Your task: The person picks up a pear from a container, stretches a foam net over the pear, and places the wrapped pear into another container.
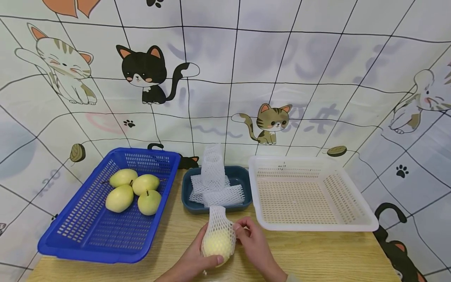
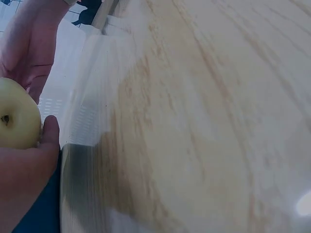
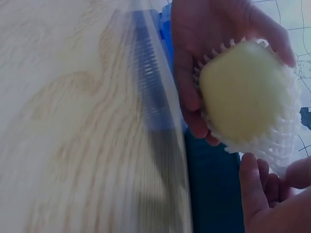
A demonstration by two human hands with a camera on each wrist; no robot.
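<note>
A pale yellow-green pear [image 1: 219, 246] sits partly inside a white foam net sleeve [image 1: 216, 215], whose narrow end stands up above it. My left hand [image 1: 195, 254] grips the pear from the left, thumb across its lower front. On the other side my right hand [image 1: 256, 246] pinches the sleeve's edge between thumb and fingers. In the right wrist view, a broad bare side of the pear [image 3: 243, 92] shows, with net around its rim. The left wrist view shows the bare end of the pear [image 2: 19, 116]; the sleeve is hidden there.
Several pears [image 1: 119, 198] lie in a blue basket [image 1: 95, 250] at left. Behind the hands, a dark teal tray [image 1: 197, 210] holds more foam sleeves [image 1: 225, 196]. A white basket [image 1: 317, 226] stands at right on the wooden table [image 1: 317, 254]. A cat-patterned sheet [image 1: 211, 94] rises behind.
</note>
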